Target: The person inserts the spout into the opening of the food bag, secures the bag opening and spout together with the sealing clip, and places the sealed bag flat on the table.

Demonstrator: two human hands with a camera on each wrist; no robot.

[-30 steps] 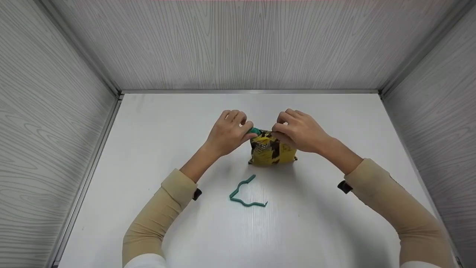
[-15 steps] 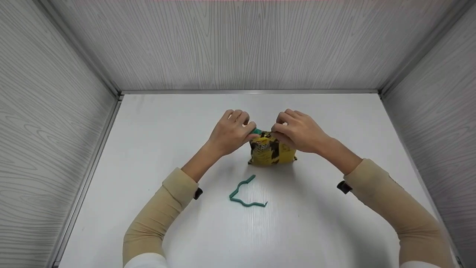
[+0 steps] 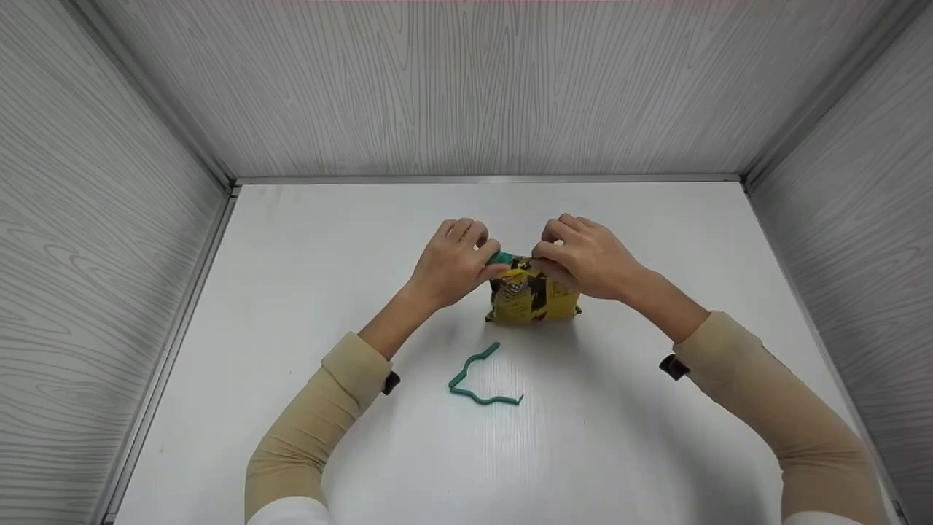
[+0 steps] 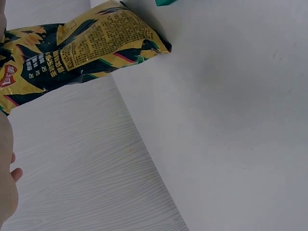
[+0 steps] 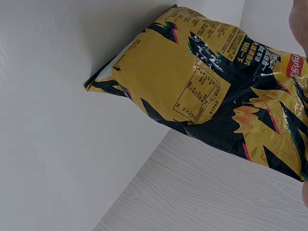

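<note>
A yellow and black snack bag [image 3: 534, 297] stands on the white table [image 3: 656, 452] at the middle; it fills part of the left wrist view [image 4: 72, 48] and the right wrist view [image 5: 211, 96]. Both hands meet at its gathered top. My left hand [image 3: 453, 261] pinches a green tie [image 3: 501, 257] at the bag's neck. My right hand [image 3: 579, 257] grips the bag's top from the right. A second green tie [image 3: 481, 375], bent into a zigzag, lies loose on the table in front of the bag.
Grey wood-grain walls [image 3: 466, 87] close in the table at the back and on both sides. A metal rail [image 3: 175, 343] runs along the left edge.
The left hand has shifted slightly right and down at the bag's neck, turning the green tie. The bag and the loose tie stay put.
</note>
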